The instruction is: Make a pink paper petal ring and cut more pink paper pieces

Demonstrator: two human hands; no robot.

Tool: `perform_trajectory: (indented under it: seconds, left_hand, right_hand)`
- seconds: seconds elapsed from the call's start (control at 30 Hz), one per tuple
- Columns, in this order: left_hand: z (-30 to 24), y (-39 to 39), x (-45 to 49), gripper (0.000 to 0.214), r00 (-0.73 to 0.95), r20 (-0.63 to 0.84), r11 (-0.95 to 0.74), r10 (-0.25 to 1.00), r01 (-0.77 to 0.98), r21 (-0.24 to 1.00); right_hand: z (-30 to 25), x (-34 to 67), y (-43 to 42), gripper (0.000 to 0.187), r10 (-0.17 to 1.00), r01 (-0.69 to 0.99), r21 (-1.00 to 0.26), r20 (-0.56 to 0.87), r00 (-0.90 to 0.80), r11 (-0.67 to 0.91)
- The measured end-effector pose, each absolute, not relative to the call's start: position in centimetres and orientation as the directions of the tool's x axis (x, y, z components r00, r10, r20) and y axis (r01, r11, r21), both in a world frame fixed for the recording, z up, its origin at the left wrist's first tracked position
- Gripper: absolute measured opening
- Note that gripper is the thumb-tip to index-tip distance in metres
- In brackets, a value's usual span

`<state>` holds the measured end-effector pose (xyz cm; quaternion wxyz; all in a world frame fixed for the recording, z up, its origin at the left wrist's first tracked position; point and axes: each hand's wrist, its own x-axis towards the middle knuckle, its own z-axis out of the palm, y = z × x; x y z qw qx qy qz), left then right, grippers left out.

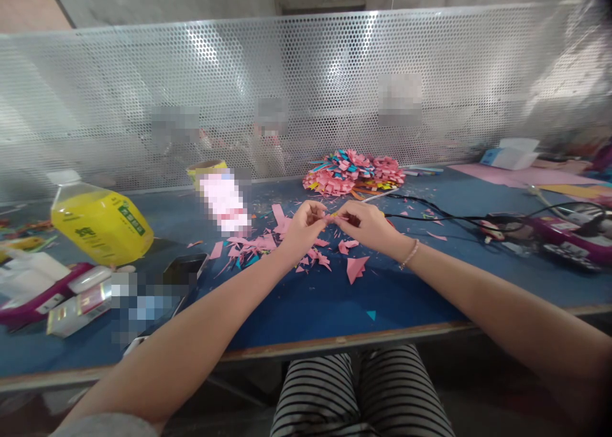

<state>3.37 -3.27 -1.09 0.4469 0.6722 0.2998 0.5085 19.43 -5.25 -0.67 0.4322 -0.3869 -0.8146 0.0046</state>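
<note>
My left hand and my right hand meet over the blue table, fingers pinched together on a small pink paper piece held between them. Loose pink paper scraps lie scattered under and to the left of my hands. A larger pink triangle scrap rests just below my right hand. A heap of folded pink and multicoloured paper pieces sits beyond my hands near the mesh screen. A bracelet circles my right wrist.
A yellow drink bottle lies tilted at left, with a phone and small boxes near it. Black cables run right toward a purple device. A perforated metal screen backs the table.
</note>
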Motion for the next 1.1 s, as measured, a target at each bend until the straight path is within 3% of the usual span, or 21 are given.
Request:
perform_trajectory:
  seconds: [0.33,0.5,0.63,0.77,0.9,1.1]
  left_hand:
    - [-1.2,-3.1,3.3,0.018,0.293,0.400,-0.395,0.868,-0.079,0.915]
    - [-0.9,-3.0,3.2,0.022,0.192,0.217,-0.182,0.957,-0.186,0.966]
    - [-0.5,-2.7,3.1,0.020,0.134,0.035,0.001,0.990,-0.264,0.964]
    - [-0.5,-2.1,2.8,0.017,0.056,-0.036,0.050,0.998,-0.287,0.957]
    - [-0.9,-1.3,2.4,0.015,-0.038,-0.011,0.002,0.999,-0.239,0.971]
    - [-1.2,-0.8,2.0,0.018,-0.096,0.085,-0.098,0.992,-0.134,0.986]
  right_hand:
    - [-0.5,19.5,-5.3,0.017,0.684,0.622,-0.395,0.651,-0.329,0.676]
    - [-0.5,21.0,-3.9,0.026,0.721,0.669,-0.418,0.643,-0.260,0.614]
    - [-2.0,22.9,-1.9,0.010,0.783,0.856,-0.283,0.588,-0.202,0.433]
    - [-3.1,23.9,-1.0,0.025,0.843,0.949,-0.153,0.513,-0.163,0.276]
    - [-2.8,24.2,-1.5,0.033,0.855,0.973,-0.110,0.504,-0.123,0.205]
    - [-2.7,25.3,-1.2,0.040,0.921,0.991,-0.078,0.383,-0.072,0.110]
